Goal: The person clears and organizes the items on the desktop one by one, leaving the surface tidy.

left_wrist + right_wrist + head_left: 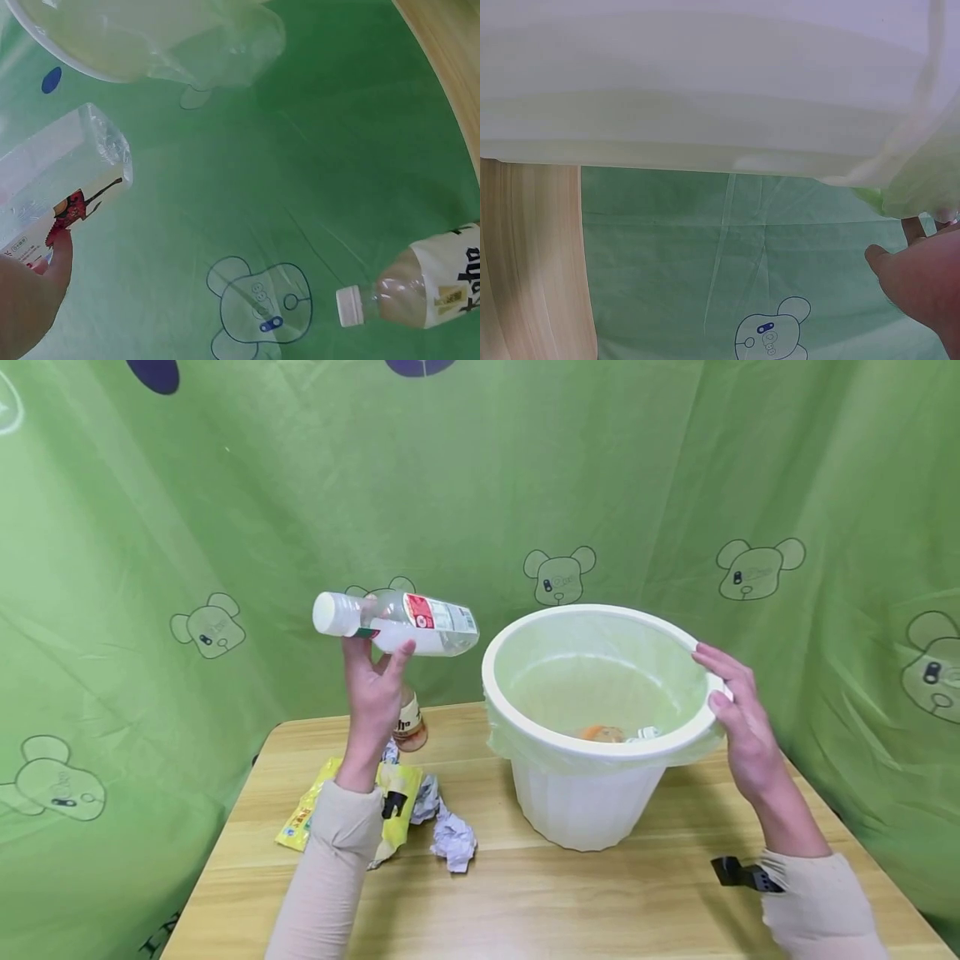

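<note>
My left hand (pixel 372 689) holds a clear plastic bottle (pixel 442 625) up above the table, its white cap pointing left and its base toward the bin. In the left wrist view the thumb presses on the bottle's label (pixel 73 210). On the right, my right hand (pixel 742 718) grips the rim of a white bin (pixel 585 810) lined with a thin pale green bag (pixel 600 685). An orange item (pixel 602 733) and a white-and-green item (pixel 645 734) lie inside it, only partly visible. In the right wrist view the fingers (pixel 911 231) touch the bag's edge.
Behind my left forearm stands another bottle (pixel 411 727), brownish with a white cap (pixel 350 306). Yellow wrappers (pixel 307 810) and crumpled grey paper (pixel 453 839) lie on the wooden table (pixel 525 902). A green curtain (pixel 465 485) hangs behind.
</note>
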Action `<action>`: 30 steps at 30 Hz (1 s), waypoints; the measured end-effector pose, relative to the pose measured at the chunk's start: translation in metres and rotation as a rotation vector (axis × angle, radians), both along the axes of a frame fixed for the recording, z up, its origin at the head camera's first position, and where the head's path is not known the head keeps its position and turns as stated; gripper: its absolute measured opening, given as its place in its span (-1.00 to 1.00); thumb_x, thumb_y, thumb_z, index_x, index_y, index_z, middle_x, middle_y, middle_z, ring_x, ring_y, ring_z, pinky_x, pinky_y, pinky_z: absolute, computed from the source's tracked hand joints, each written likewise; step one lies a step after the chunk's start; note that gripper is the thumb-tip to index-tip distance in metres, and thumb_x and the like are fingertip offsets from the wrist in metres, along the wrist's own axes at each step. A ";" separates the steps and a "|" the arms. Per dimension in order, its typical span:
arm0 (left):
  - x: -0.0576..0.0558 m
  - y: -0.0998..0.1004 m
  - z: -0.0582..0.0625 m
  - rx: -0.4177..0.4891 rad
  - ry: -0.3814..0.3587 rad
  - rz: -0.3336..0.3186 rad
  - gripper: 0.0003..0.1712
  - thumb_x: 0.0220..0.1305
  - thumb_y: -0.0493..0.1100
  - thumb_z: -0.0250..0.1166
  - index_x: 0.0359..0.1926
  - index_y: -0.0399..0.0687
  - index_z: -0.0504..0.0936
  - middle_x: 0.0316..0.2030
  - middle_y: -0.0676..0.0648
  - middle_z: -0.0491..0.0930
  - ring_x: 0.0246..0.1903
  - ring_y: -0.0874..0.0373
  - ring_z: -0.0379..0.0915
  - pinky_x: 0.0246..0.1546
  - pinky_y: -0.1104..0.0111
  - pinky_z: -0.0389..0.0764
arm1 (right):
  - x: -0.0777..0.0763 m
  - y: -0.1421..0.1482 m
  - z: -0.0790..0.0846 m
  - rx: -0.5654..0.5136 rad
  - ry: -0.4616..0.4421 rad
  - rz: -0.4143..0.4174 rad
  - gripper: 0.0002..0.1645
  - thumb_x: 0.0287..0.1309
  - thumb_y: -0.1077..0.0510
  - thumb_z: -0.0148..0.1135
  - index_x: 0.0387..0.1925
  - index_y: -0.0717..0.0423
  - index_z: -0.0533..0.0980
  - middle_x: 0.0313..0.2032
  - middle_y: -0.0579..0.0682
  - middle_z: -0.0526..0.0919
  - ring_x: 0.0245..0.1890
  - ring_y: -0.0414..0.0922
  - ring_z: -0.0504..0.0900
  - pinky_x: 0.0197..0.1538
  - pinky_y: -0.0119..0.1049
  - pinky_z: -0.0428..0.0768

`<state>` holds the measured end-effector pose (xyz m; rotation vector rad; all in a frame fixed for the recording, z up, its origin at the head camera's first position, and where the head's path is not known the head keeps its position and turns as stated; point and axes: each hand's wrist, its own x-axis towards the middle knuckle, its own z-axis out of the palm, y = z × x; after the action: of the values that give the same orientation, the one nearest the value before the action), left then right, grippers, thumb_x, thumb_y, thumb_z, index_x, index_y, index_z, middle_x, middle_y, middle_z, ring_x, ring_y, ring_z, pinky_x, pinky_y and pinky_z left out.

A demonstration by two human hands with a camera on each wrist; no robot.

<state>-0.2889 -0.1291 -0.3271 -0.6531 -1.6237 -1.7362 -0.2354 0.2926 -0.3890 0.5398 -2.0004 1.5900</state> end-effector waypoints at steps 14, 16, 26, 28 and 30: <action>0.000 0.022 0.008 0.039 0.037 -0.085 -0.03 0.33 0.08 0.33 0.55 -0.14 0.04 0.47 -0.15 0.26 0.45 -0.06 0.29 0.36 0.12 0.57 | -0.003 0.001 -0.001 0.019 0.019 -0.001 -0.37 0.48 0.19 -0.24 0.49 0.18 0.33 0.53 -0.07 0.24 0.49 -0.13 0.14 0.51 -0.37 0.08; 0.000 0.025 0.007 0.041 0.030 -0.108 -0.05 0.34 0.04 0.32 0.55 -0.15 0.03 0.44 -0.16 0.30 0.44 -0.06 0.31 0.34 0.11 0.59 | -0.003 0.001 -0.001 0.007 0.015 -0.005 -0.37 0.47 0.19 -0.24 0.49 0.18 0.34 0.52 -0.09 0.26 0.48 -0.13 0.14 0.52 -0.36 0.08; 0.001 0.040 0.005 0.012 -0.043 -0.179 -0.08 0.34 0.03 0.32 0.57 -0.03 0.07 0.35 -0.17 0.37 0.40 -0.04 0.36 0.36 0.15 0.57 | -0.004 0.000 -0.002 -0.026 0.021 -0.001 -0.37 0.46 0.21 -0.23 0.48 0.22 0.34 0.50 -0.13 0.29 0.48 -0.11 0.15 0.51 -0.38 0.10; 0.001 0.042 0.004 -0.006 -0.056 -0.195 -0.09 0.36 0.02 0.31 0.57 -0.03 0.06 0.40 -0.17 0.33 0.42 -0.04 0.34 0.36 0.16 0.57 | -0.003 0.000 -0.002 -0.028 0.017 0.000 -0.37 0.46 0.21 -0.23 0.48 0.22 0.34 0.50 -0.13 0.29 0.48 -0.11 0.15 0.51 -0.38 0.10; 0.000 0.044 0.005 -0.028 -0.061 -0.204 -0.12 0.38 -0.03 0.30 0.57 -0.06 0.08 0.44 -0.17 0.28 0.43 -0.04 0.33 0.34 0.17 0.58 | -0.003 0.000 -0.002 -0.024 0.014 -0.003 -0.37 0.46 0.21 -0.24 0.48 0.22 0.34 0.50 -0.13 0.28 0.48 -0.12 0.15 0.51 -0.37 0.09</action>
<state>-0.2888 -0.0847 -0.3226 -0.8110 -1.6737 -1.8978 -0.2381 0.2922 -0.3906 0.5372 -1.9690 1.6024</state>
